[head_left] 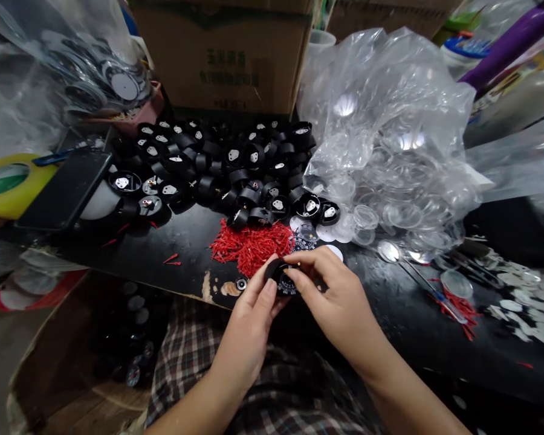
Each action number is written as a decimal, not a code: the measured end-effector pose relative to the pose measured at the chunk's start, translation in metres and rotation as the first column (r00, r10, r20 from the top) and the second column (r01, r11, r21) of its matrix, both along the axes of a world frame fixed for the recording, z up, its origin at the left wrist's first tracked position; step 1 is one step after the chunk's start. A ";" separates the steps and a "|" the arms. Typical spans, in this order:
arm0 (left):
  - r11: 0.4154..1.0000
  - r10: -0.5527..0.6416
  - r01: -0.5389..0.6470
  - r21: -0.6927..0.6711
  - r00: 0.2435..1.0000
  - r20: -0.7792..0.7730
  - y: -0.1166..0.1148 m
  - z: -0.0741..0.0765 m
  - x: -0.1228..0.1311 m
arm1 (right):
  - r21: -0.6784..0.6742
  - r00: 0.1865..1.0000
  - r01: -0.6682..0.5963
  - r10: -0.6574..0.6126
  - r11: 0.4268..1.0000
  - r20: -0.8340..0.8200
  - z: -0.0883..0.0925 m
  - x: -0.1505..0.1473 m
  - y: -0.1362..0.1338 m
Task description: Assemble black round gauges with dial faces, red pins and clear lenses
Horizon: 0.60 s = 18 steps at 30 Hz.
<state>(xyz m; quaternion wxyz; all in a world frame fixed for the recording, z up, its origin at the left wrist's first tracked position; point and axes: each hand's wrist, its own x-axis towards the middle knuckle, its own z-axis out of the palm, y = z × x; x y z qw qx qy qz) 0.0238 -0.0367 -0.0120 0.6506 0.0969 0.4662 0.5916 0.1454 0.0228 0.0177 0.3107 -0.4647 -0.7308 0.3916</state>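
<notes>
Over the table's front edge, my left hand [254, 300] is closed around a black round gauge housing [274, 270], tilted so its open face is towards my right hand. A dark dial [286, 284] with white markings shows at that face. My right hand [329, 287] is pinched at the housing's rim, thumb over the dial; a small brass-coloured glint shows by its fingertips, but what they hold is hidden. Just beyond my hands lies a heap of red pointers [251, 244]. Loose printed dials [304, 237] lie beside the heap, and a small round part [241, 284] is left of my fingers.
Many black housings [208, 166] crowd the back, before a cardboard box [226, 60]. Clear discs [399, 193] spill from a plastic bag [385, 90]. Tweezers [419, 275] and white pieces [526, 302] lie right. A phone [68, 190] and yellow tape roll [27, 175] are left.
</notes>
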 end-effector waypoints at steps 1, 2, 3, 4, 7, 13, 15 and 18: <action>1.000 -0.014 0.014 0.014 0.999 -0.039 -0.002 -0.001 0.001 | -0.014 1.000 0.027 -0.027 1.000 0.014 -0.001 -0.002 0.000; 0.999 -0.025 0.027 0.021 0.997 -0.073 -0.003 -0.002 0.001 | -0.033 0.999 0.047 -0.046 0.998 0.021 -0.002 -0.003 0.000; 0.999 -0.038 0.041 0.024 0.995 -0.097 -0.004 -0.003 0.001 | -0.055 0.998 0.053 -0.051 0.997 0.023 -0.003 -0.003 0.000; 0.998 -0.051 0.054 0.026 0.992 -0.111 -0.004 -0.003 0.000 | -0.075 0.999 0.048 -0.047 0.996 0.020 -0.004 -0.002 0.000; 0.995 -0.081 0.087 0.038 0.985 -0.150 -0.003 -0.003 -0.003 | -0.134 0.999 0.034 -0.035 0.990 -0.002 -0.005 0.002 0.000; 0.985 -0.119 0.140 0.101 0.974 -0.192 -0.002 -0.004 -0.003 | -0.217 0.999 0.038 -0.039 0.975 -0.001 -0.008 0.006 0.001; 0.979 -0.148 0.176 0.107 0.962 -0.228 -0.002 -0.003 -0.004 | -0.285 0.999 0.028 -0.039 0.958 -0.035 -0.014 0.008 -0.003; 0.963 -0.236 0.263 0.061 0.929 -0.287 -0.007 -0.002 -0.008 | -0.319 0.999 -0.010 -0.008 0.948 -0.054 -0.020 0.015 -0.015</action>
